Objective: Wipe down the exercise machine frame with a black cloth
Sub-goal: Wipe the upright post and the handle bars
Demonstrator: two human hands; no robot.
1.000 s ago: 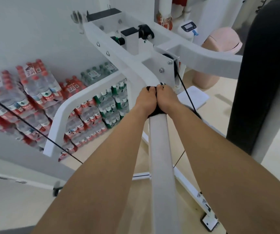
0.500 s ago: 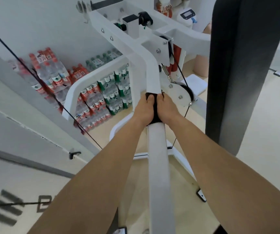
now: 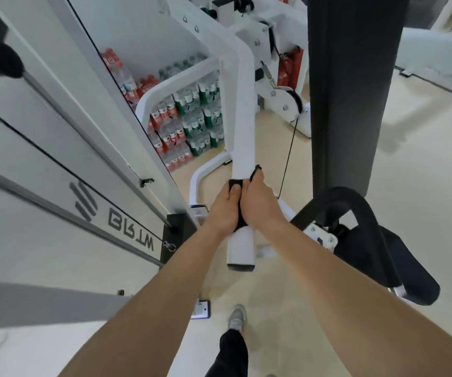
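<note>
A white square bar of the exercise machine frame (image 3: 242, 126) runs from the top centre down to an open black-capped end. A black cloth (image 3: 235, 184) is wrapped round the bar a little above that end. My left hand (image 3: 223, 209) and my right hand (image 3: 260, 202) grip the cloth and bar side by side, fingers curled round them. Most of the cloth is hidden under the hands; a strip shows between them and at the fingertips.
A white panel with logo (image 3: 56, 186) stands at the left. A black padded column (image 3: 350, 91) rises at the right, with a black padded handle (image 3: 377, 240) below it. Stacked water bottle packs (image 3: 189, 123) sit behind. A cable (image 3: 288, 156) and pulley (image 3: 284, 100) lie right of the bar. My shoe (image 3: 237, 319) is on the floor.
Both hands have slid the cloth down the white bar toward its lower end. The view has tilted downward, so the floor, my foot and the black padded handle now show.
</note>
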